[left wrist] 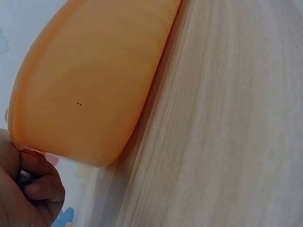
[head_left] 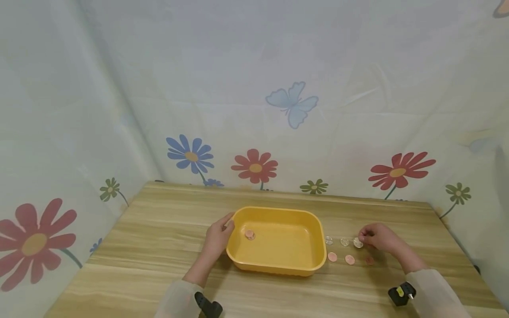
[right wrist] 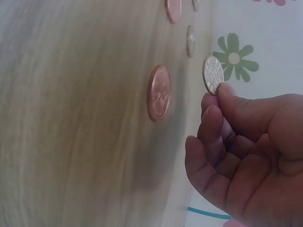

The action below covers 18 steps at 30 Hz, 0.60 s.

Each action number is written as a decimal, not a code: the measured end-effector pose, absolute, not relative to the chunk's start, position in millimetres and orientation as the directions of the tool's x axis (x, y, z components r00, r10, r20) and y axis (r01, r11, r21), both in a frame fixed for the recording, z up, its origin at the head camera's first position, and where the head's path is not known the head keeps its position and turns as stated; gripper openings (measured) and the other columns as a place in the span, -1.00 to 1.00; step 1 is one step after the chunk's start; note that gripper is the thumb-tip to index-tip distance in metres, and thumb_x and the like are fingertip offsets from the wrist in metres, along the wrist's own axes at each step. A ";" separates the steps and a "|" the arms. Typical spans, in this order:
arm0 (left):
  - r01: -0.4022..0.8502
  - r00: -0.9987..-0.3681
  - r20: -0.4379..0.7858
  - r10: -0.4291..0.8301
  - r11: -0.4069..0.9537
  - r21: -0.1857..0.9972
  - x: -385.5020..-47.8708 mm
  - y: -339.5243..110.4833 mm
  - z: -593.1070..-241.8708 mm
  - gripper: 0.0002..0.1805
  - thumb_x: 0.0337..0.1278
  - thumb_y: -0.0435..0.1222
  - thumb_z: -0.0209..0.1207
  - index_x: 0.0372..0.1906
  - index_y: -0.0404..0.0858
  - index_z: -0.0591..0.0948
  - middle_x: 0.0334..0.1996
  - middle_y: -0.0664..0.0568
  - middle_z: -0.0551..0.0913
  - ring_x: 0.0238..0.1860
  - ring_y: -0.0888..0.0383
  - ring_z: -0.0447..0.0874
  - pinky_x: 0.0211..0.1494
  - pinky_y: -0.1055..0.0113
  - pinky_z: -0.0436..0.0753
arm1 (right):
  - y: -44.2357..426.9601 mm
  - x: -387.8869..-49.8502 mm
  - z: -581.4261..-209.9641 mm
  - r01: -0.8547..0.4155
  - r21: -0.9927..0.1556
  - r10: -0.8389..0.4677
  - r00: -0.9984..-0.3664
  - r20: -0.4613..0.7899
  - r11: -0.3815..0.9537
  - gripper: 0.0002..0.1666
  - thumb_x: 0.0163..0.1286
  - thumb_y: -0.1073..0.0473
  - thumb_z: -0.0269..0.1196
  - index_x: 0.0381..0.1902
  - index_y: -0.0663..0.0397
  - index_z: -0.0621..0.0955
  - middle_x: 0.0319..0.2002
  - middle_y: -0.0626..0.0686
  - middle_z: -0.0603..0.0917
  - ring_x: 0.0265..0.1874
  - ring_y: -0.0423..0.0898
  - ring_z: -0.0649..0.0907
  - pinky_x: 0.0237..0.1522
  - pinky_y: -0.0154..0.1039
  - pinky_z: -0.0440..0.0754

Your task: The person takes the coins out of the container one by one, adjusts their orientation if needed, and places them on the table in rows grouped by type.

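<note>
At the near edge of the table [head_left: 119, 265], two pale sleeves [head_left: 435, 293], each wrist with a black camera unit [head_left: 401, 293]. Next out, yellow tray [head_left: 278, 267], near wall facing the person. Looks like moulded plastic: light, fairly stiff, maybe a little flex in the walls. Would probably skid if bumped. Rim is the place to hold it.

Just right of the tray: nearer row of three copper coins [head_left: 350, 259], lying flat, well spaced. Rightmost sits in the right hand's shadow.

Left hand [head_left: 216, 236] grips the rim at the tray's left end, fingers curled in against it. Can't tell how hard.

Right hand [head_left: 379, 238] is over the right end of the farther row, pinching a silver coin [head_left: 358, 242] by its edge between thumb and index finger; other fingers bent, no load. Coin is tilted, most of its face exposed, and in the right wrist view looks clear of the table. Expect light, rigid, not fragile, a bit slick. Edge pinch suits it; small contact patch, so it could twist or slip.

Two more silver coins [head_left: 344, 242] lie flat left of that hand. Thin: likely need a fingernail under the edge.

Inside the tray, left part of the floor: copper coins [head_left: 249, 234], overlapping, count unclear. Behind everything, flower-print backdrop [head_left: 238, 57].
</note>
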<state>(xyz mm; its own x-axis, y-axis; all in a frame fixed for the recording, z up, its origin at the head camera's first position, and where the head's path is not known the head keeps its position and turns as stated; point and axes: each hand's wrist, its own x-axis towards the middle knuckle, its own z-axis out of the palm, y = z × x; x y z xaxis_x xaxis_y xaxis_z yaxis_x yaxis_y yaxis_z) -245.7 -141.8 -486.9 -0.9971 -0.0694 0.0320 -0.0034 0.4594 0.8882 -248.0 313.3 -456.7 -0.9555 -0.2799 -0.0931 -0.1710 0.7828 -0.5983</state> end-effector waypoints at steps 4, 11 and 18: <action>0.005 -0.997 0.041 -0.067 0.466 0.885 -245.6 -142.0 -487.1 -0.52 0.51 -0.27 0.01 0.42 -0.29 0.49 -0.51 -0.24 0.71 -0.61 0.17 0.51 -0.54 0.41 0.53 | 315.4 -250.2 -459.6 -0.155 -0.577 -0.259 -0.961 -0.101 0.802 -0.84 0.43 0.37 0.19 -0.38 0.34 0.62 -0.55 -0.03 0.55 -0.54 -0.19 0.44 -0.47 -0.37 0.37; 0.000 -0.997 0.037 -0.072 0.458 0.889 -246.0 -142.2 -486.7 -0.52 0.51 -0.27 0.01 0.42 -0.29 0.49 -0.51 -0.25 0.72 -0.61 0.17 0.53 -0.52 0.40 0.54 | 316.6 -254.5 -463.9 -0.103 -0.545 -0.211 -0.968 -0.139 0.832 -0.84 0.42 0.38 0.21 -0.38 0.36 0.63 -0.55 0.00 0.55 -0.51 -0.14 0.47 -0.43 -0.30 0.42; -0.009 -0.998 0.023 -0.067 0.449 0.894 -246.2 -142.6 -487.1 -0.51 0.51 -0.27 0.01 0.43 -0.30 0.48 -0.55 -0.22 0.68 -0.61 0.17 0.51 -0.53 0.40 0.54 | 318.0 -259.3 -467.4 -0.074 -0.529 -0.185 -0.969 -0.161 0.846 -0.84 0.43 0.38 0.21 -0.36 0.39 0.64 -0.54 0.01 0.56 -0.50 -0.13 0.48 -0.41 -0.25 0.45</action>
<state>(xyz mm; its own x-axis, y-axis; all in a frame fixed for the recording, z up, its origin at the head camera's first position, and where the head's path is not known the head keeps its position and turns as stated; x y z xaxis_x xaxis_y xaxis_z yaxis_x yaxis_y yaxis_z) -246.2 -142.6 -487.1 -0.9975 -0.0666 0.0232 -0.0091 0.4487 0.8936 -259.3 318.0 -467.4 -0.9693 -0.1853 -0.1614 -0.0736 0.8457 -0.5286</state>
